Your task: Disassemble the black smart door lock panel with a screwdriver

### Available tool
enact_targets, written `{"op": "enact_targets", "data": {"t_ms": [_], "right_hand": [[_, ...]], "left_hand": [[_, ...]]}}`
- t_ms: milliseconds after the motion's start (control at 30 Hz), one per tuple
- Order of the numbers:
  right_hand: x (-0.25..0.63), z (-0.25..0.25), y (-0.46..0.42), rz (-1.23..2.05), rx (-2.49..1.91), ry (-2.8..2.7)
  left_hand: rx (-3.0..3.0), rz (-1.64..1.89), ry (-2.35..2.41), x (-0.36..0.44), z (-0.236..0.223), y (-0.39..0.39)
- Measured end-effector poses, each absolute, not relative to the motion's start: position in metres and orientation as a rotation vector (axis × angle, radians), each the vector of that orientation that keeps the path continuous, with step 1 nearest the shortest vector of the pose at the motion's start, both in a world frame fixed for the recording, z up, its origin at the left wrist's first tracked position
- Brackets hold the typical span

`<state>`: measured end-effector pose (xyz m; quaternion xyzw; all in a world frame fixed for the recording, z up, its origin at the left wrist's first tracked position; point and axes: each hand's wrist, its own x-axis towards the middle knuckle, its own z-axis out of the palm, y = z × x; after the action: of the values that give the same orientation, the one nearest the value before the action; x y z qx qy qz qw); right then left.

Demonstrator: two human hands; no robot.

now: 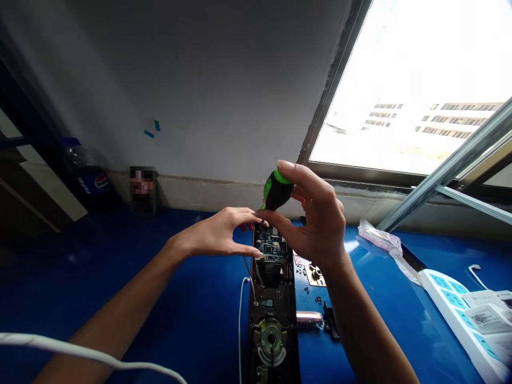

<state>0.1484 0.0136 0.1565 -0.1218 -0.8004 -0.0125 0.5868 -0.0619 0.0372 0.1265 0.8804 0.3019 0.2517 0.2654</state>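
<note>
My right hand (pixel 316 224) grips a black-and-green screwdriver handle (pixel 277 190) between thumb and fingers, and the shaft is hidden behind my fingers. Below it lies an opened electronic door lock body (pixel 272 330) with a green-blue circuit board (pixel 271 244) exposed at its upper end. My left hand (pixel 220 233) curves over the board's upper left corner, thumb and fingers apart, holding nothing I can see. Thin wires (pixel 250 277) run from the board down the lock. Whether my fingertips touch the board is hidden.
Small black screws (pixel 312 296), a gold-and-black plate (pixel 314 274) and a metal cylinder (pixel 309 319) lie right of the lock on the blue table (pixel 200 266). A white power strip (pixel 452 314) and papers (pixel 486 317) sit at right. A white cable (pixel 80 349) crosses the foreground.
</note>
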Motion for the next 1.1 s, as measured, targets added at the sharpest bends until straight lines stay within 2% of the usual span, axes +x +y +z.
{"op": "enact_targets", "data": {"t_ms": [267, 433, 600, 800, 967, 1100], "right_hand": [[0.153, 0.16, 0.011, 0.17, -0.305, -1.872], [0.159, 0.166, 0.01, 0.036, -0.29, -1.765], [0.16, 0.168, 0.006, 0.148, -0.282, -1.85], [0.162, 0.173, 0.0, 0.017, -0.305, -1.793], [0.162, 0.174, -0.003, 0.151, -0.299, -1.883], [0.162, 0.175, -0.002, 0.019, -0.273, -1.784]], "left_hand": [[2.408, 0.671, 0.834, -0.063, 0.125, 0.041], [2.403, 0.691, 0.833, -0.064, 0.122, 0.043], [2.416, 0.678, 0.845, -0.063, 0.124, 0.042], [2.377, 0.65, 0.862, -0.063, 0.127, 0.04], [2.411, 0.679, 0.862, -0.063, 0.127, 0.041], [2.371, 0.68, 0.847, -0.062, 0.128, 0.04]]}}
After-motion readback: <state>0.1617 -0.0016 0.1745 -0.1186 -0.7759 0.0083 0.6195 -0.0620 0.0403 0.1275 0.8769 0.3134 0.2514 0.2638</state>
